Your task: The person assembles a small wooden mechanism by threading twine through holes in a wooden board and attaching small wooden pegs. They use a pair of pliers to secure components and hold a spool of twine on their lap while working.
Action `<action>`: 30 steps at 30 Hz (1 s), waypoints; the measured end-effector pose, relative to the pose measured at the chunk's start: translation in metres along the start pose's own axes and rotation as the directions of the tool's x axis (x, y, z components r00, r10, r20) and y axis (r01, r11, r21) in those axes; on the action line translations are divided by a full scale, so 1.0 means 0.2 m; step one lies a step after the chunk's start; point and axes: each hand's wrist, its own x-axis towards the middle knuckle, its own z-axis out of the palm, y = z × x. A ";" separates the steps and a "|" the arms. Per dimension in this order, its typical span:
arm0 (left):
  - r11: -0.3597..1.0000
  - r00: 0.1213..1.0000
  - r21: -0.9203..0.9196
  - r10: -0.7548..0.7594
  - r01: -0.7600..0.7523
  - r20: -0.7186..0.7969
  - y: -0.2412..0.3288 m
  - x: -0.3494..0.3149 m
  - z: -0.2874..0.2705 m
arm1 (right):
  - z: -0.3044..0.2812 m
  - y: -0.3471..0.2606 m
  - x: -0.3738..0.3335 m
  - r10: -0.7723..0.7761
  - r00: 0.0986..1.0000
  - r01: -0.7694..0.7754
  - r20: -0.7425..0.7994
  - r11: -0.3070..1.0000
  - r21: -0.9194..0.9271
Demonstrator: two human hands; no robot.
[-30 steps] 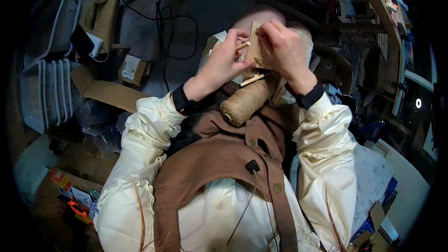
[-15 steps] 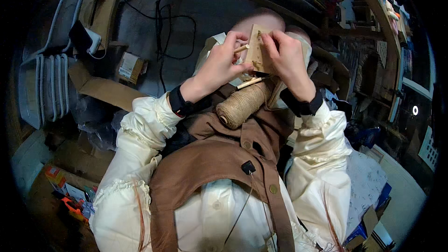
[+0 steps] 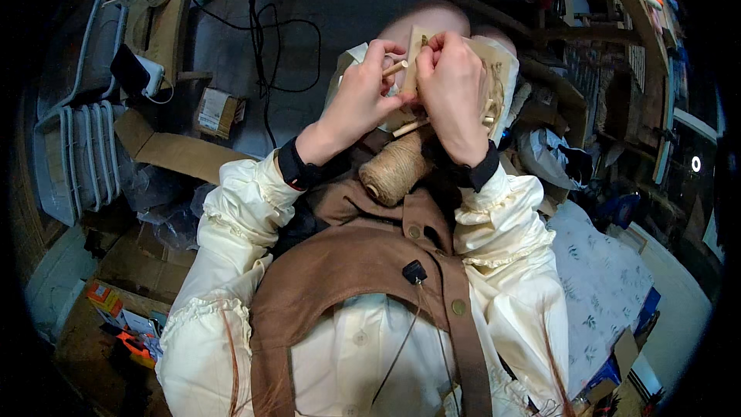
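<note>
My left hand (image 3: 357,96) is closed round a short light wooden dowel (image 3: 395,69), its thumb against the lower part of a narrow pale wooden board (image 3: 411,81). My right hand (image 3: 455,93) covers much of the board. Its fingertips pinch at the board's upper part, beside a small greenish-brown bit (image 3: 424,40); what they hold is too small to tell. Below the hands a second wooden stick (image 3: 411,127) lies by a cone of brown twine (image 3: 394,172) on my lap.
A pale sheet (image 3: 502,52) with loose twine strands covers my knees. Black cables (image 3: 262,54) run along the floor ahead. On the left are an open cardboard box (image 3: 174,153), a phone-like device with a white block (image 3: 150,77) and metal-framed racks (image 3: 94,154). Patterned cloth (image 3: 602,286) lies at right.
My right hand has moved left across the board and covers more of it. The board looks narrower. Twine strands on the pale sheet have come into sight at right.
</note>
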 end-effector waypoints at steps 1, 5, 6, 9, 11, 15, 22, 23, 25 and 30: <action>1.000 1.000 -0.008 0.029 -0.029 -0.013 0.00 0.00 0.00 | 0.00 0.00 0.00 -0.051 0.999 0.051 -0.019 0.999 -0.008; 0.999 0.999 -0.030 0.037 -0.038 -0.012 0.01 0.00 0.00 | -0.09 0.06 0.05 -0.436 0.889 0.450 0.142 0.888 -0.095; 0.999 1.000 -0.035 0.015 -0.015 0.002 0.02 0.00 -0.01 | -0.10 0.10 0.09 -0.576 0.798 0.592 0.176 0.804 -0.055; 0.999 1.000 -0.035 0.021 -0.021 -0.013 0.01 0.00 0.00 | -0.10 0.17 0.11 -0.510 0.850 0.492 0.135 0.858 0.146; 0.998 0.998 -0.024 0.062 -0.063 -0.026 -0.01 0.00 0.01 | -0.07 0.12 0.07 -0.188 0.979 0.160 0.079 0.948 0.274; 0.997 0.997 -0.032 0.072 -0.073 -0.027 -0.01 0.00 0.01 | -0.05 0.04 0.02 0.021 0.997 -0.025 0.071 0.998 0.061; 0.989 0.988 -0.053 0.134 -0.138 -0.074 -0.04 0.01 0.02 | -0.02 -0.02 -0.01 -0.100 0.995 0.099 -0.003 0.990 -0.102; 0.994 0.994 -0.044 0.100 -0.102 -0.047 -0.02 0.00 0.01 | -0.01 -0.01 -0.01 -0.101 0.995 0.100 -0.004 0.989 -0.108; 0.997 0.997 -0.037 0.070 -0.071 -0.026 -0.01 0.00 0.01 | -0.01 -0.01 -0.01 -0.107 0.994 0.106 -0.003 0.987 -0.120; 0.998 0.999 -0.053 0.035 -0.036 -0.024 0.00 0.00 0.01 | -0.01 0.02 0.00 -0.143 0.990 0.144 0.011 0.988 -0.060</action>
